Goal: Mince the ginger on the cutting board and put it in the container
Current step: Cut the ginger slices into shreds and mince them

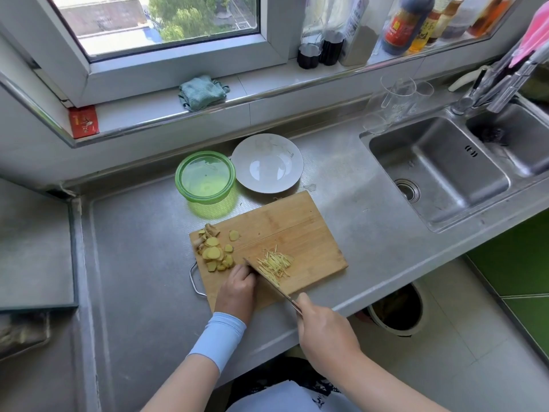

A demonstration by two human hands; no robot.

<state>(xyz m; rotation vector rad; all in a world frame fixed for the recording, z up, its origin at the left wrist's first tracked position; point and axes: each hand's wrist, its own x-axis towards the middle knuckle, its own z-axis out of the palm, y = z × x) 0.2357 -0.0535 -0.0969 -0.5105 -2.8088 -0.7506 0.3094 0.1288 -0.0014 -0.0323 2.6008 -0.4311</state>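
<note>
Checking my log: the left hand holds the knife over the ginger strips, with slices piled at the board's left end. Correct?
No: the head view shows the right hand holding the knife; the left hand rests on the board beside it. The rest stands.

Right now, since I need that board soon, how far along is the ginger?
Done: ginger rounds are sliced, and some are cut into strips. In hand: the right hand holds the knife over the strips, with the left hand braced beside the blade. Left: cutting the remaining rounds, mincing everything, and filling the container, which looks almost empty.
</note>
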